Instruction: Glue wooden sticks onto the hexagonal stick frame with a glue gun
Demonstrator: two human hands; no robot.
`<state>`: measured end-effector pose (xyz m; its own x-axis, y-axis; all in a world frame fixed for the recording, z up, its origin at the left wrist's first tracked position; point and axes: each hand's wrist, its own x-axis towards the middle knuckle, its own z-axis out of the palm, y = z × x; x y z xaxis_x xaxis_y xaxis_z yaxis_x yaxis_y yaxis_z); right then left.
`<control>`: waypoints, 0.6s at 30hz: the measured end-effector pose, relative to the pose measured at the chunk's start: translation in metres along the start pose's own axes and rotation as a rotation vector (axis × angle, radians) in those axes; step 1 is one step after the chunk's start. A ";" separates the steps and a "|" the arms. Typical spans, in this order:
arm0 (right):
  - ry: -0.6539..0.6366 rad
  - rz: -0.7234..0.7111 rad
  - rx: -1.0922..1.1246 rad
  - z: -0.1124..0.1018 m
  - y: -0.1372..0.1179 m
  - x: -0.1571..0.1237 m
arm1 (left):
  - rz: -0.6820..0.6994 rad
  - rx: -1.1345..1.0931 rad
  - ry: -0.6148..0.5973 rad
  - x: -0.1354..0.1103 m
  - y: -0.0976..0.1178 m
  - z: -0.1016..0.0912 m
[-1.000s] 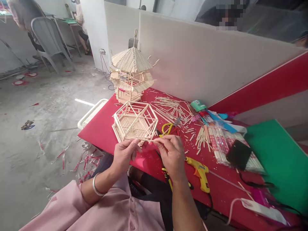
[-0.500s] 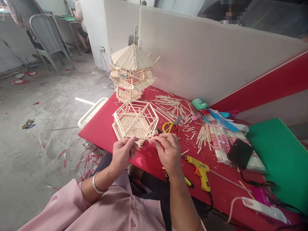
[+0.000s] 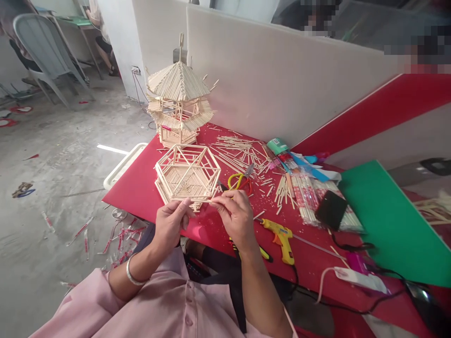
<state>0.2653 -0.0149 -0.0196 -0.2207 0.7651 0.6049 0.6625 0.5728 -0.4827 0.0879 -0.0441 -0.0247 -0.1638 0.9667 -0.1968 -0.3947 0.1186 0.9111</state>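
A hexagonal frame of thin wooden sticks (image 3: 188, 180), with a slatted floor, rests at the front of the red table. At its near edge, a wooden stick (image 3: 201, 201) runs level between my two hands. My left hand (image 3: 172, 221) pinches the stick's left end between thumb and fingers. Its right end is between the closed thumb and fingertips of my right hand (image 3: 235, 217). Whether the stick touches the frame I cannot tell. Behind stands a taller stick pagoda (image 3: 179, 101) with a pointed roof.
Loose sticks (image 3: 232, 150) are scattered across the red table (image 3: 130, 188). Yellow-and-red-handled scissors (image 3: 236, 180) and a yellow glue gun (image 3: 282, 238) lie to the right. Bagged sticks (image 3: 306, 199), a dark box (image 3: 331, 210) and a green board (image 3: 391, 216) sit farther right.
The view has turned to the right, so everything sits farther left in it. Both hands keep their pinch on the stick at the frame's near edge.
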 end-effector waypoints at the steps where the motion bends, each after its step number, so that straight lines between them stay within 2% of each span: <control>1: -0.001 0.000 0.015 -0.001 0.000 -0.001 | 0.012 0.008 -0.006 -0.001 0.000 0.000; 9: 0.019 0.159 0.178 -0.004 -0.003 -0.009 | 0.046 -0.025 0.054 -0.004 -0.001 -0.003; 18: 0.011 0.195 0.211 -0.004 -0.010 -0.010 | 0.065 -0.020 0.045 -0.005 -0.004 -0.006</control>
<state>0.2636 -0.0294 -0.0180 -0.0949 0.8642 0.4941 0.5282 0.4645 -0.7109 0.0853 -0.0507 -0.0298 -0.2296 0.9611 -0.1537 -0.3997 0.0509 0.9152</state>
